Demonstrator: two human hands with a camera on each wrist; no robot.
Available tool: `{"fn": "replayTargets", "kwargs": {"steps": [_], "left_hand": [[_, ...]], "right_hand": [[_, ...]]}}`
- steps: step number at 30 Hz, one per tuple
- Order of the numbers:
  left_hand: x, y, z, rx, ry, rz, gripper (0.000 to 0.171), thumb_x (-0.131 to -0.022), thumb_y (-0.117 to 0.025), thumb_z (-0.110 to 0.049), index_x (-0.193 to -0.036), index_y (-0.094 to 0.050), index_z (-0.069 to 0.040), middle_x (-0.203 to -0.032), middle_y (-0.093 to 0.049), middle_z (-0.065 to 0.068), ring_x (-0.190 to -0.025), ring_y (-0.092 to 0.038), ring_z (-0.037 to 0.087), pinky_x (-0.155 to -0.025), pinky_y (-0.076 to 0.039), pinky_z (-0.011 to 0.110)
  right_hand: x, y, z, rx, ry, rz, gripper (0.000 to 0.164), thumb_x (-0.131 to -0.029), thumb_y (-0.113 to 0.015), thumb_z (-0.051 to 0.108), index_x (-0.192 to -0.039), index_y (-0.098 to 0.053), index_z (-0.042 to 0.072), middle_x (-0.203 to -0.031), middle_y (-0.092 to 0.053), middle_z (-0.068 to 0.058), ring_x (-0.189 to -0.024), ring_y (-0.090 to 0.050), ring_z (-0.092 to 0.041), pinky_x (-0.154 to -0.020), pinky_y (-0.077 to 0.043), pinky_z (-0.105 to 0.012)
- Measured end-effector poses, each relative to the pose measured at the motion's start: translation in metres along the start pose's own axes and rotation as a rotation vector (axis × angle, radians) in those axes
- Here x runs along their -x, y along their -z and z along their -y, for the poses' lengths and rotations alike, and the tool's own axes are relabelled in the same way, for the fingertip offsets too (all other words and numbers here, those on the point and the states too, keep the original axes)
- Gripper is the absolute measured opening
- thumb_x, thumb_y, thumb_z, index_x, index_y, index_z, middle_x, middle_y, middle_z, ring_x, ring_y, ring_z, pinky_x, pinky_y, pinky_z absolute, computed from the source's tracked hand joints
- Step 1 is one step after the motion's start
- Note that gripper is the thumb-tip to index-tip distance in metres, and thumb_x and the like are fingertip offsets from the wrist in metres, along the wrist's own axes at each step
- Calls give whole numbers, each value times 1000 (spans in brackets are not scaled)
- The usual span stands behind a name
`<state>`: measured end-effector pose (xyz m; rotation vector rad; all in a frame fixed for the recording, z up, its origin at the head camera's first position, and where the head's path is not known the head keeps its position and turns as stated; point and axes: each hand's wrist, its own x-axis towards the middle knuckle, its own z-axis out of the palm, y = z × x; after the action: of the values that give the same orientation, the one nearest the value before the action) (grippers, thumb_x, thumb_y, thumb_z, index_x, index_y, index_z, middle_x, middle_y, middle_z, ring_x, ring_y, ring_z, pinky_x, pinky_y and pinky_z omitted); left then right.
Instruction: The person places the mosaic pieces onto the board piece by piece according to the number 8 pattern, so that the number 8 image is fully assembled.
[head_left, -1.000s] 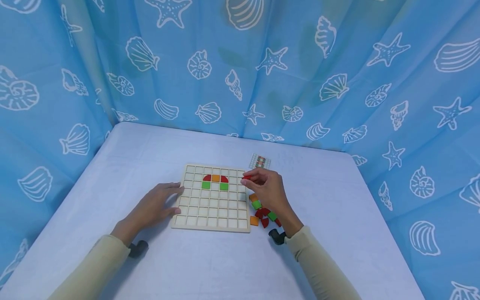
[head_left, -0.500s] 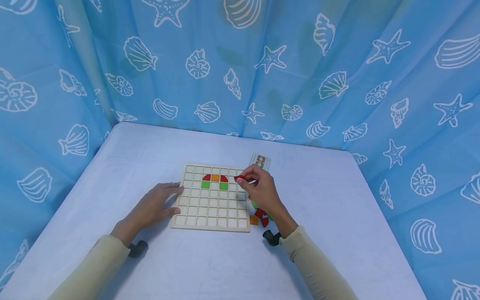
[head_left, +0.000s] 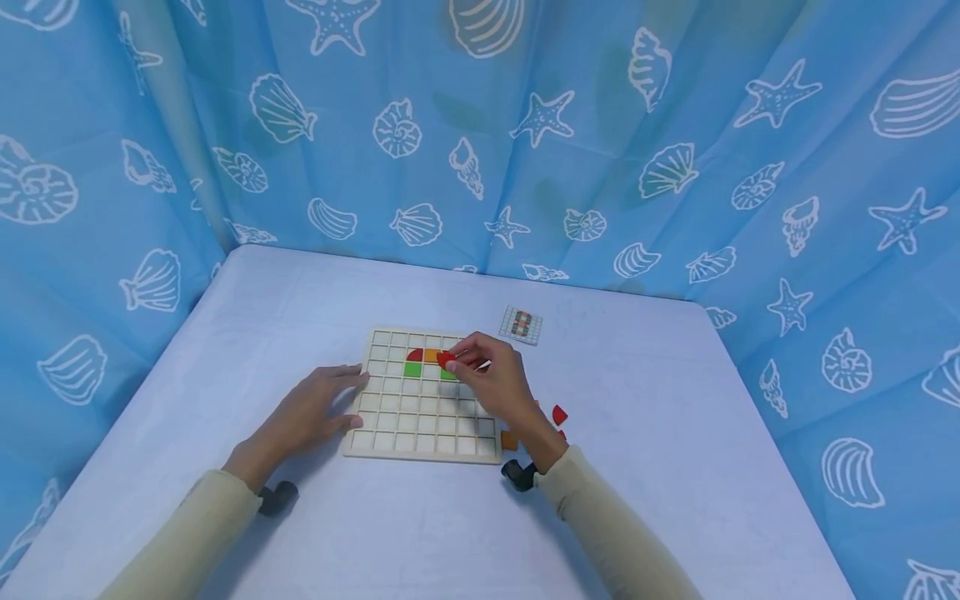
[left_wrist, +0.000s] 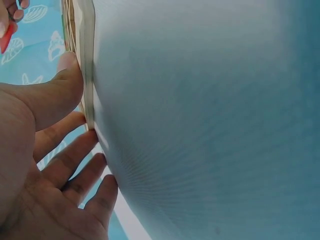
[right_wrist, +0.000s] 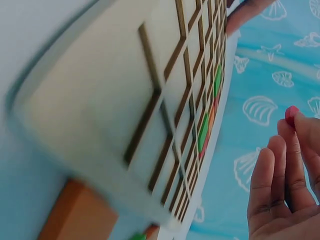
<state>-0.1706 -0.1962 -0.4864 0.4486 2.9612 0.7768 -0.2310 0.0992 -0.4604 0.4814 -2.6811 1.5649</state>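
A square wooden grid board (head_left: 405,425) lies on the table, holding red, orange and green tiles in its upper rows. My right hand (head_left: 491,379) is over the board's upper right part, pinching a red quarter-round tile (head_left: 446,359) between thumb and fingertips. In the right wrist view that red tile (right_wrist: 292,111) shows at the fingertips, above the board surface. My left hand (head_left: 318,406) rests at the board's left edge, thumb and fingers spread and touching it. The left wrist view shows the thumb (left_wrist: 62,90) against the board's side (left_wrist: 87,55).
Right of the board lie loose tiles, among them an orange square (head_left: 509,440) and a red quarter-round (head_left: 559,415); my right wrist hides others. A small printed pattern card (head_left: 521,325) lies behind the board. A blue shell-print curtain (head_left: 480,167) stands behind the table.
My right hand has moved left from the board's right edge with the red tile, now over the coloured tiles. Some loose tiles became hidden behind the wrist. My left hand has stayed put.
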Motion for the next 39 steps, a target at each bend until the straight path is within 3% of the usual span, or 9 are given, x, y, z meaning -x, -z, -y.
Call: {"fn": "replayTargets", "kwargs": {"steps": [10, 17, 24, 33, 39], "left_hand": [[0, 1, -1, 0, 11, 14, 73, -90, -86, -24, -154, -55, -6, -163, -50, 19, -153, -43, 44, -126, -38, 62], [-1, -1, 1, 7, 0, 16, 71, -92, -85, -22, -153, -55, -4, -163, -50, 20, -152, -44, 46, -125, -38, 63], [-1, 0, -1, 16, 43, 34, 73, -92, -85, -24, -155, -53, -7, -165, -48, 18, -155, -41, 44, -127, -36, 62], [-2, 1, -3, 8, 18, 16, 71, -91, -85, -23, -153, -55, -6, -163, -50, 19, -153, -43, 44, -126, -38, 62], [-1, 1, -3, 3, 39, 25, 72, -91, -85, -22, -154, -54, -7, -164, -49, 18, -154, -42, 44, -126, -37, 62]], "right_hand": [[-12, -27, 13, 8, -101, 110, 3, -95, -82, 21, -95, -80, 21, -83, -77, 4, -79, -71, -20, -67, -56, -29], [-15, -42, 14, 159, -195, 166, 10, -92, -85, 20, -84, -80, 22, -74, -70, 3, -70, -62, -16, -60, -47, -30], [-17, -52, 11, 287, -197, 154, 14, -91, -85, 22, -80, -78, 22, -72, -68, 4, -69, -61, -15, -58, -45, -29], [-21, -55, 12, 328, -195, 135, 15, -93, -83, 24, -81, -74, 23, -73, -68, 5, -70, -62, -14, -60, -46, -29], [-25, -56, 10, 392, -166, 124, 17, -91, -86, 25, -83, -70, 23, -74, -66, 6, -70, -59, -12, -57, -43, -27]]}}
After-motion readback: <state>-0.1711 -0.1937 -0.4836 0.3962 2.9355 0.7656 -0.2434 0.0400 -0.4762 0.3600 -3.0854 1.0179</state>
